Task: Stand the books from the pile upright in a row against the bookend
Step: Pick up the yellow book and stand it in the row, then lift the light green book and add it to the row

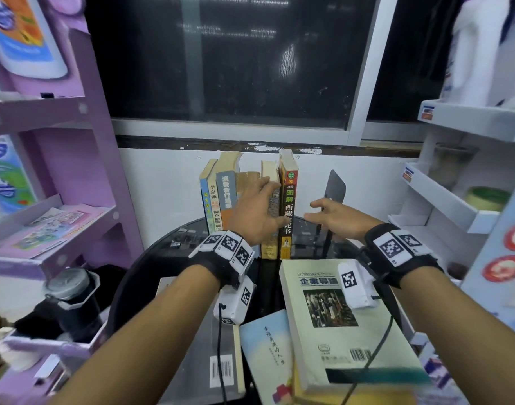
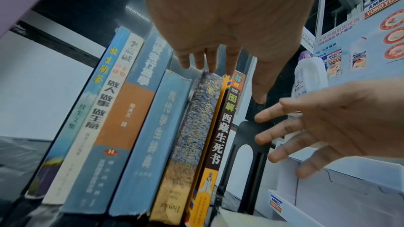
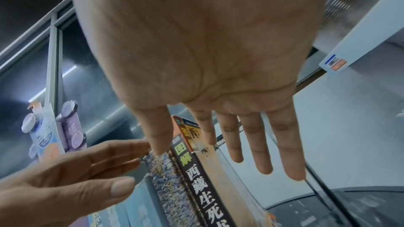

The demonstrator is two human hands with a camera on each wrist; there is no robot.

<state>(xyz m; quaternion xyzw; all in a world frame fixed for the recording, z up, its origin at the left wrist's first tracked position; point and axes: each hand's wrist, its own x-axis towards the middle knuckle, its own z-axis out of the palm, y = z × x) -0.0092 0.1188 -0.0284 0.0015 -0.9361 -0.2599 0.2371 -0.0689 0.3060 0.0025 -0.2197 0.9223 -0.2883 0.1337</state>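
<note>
- Six books stand upright in a row [image 1: 244, 206] at the back of a round dark glass table [image 1: 151, 258], spines facing the person.
- The rightmost one, a dark-spined book [image 1: 288, 211] with orange and yellow at its top and foot, stands tallest at that end; in the left wrist view it stands a little clear of the black bookend [image 2: 247, 153].
- That black bookend sits to the right of the row, upright, with a gap between it and the last spine.
- The left hand [image 1: 254, 211] reaches forward with fingers straight and slightly apart; its fingertips [image 2: 211, 65] rest near the top of a mottled blue-and-tan spine [image 2: 194, 127], second from the right.
- The right hand [image 1: 338, 214] hovers open between the dark-spined book and the bookend, fingers straight and spread, palm turned toward the row; I cannot tell whether it touches either.
- Neither hand grips anything.
- Nearer the person, the remaining pile lies flat: a pale green book [image 1: 338, 325] with a dark photo on its cover, a light blue book [image 1: 265, 352] partly under it, and a grey one with a barcode [image 1: 218, 366] to the left.
- A purple shelf unit [image 1: 60, 171] stands on the left, a white rack [image 1: 455, 200] on the right, and a dark window [image 1: 221, 54] behind.
</note>
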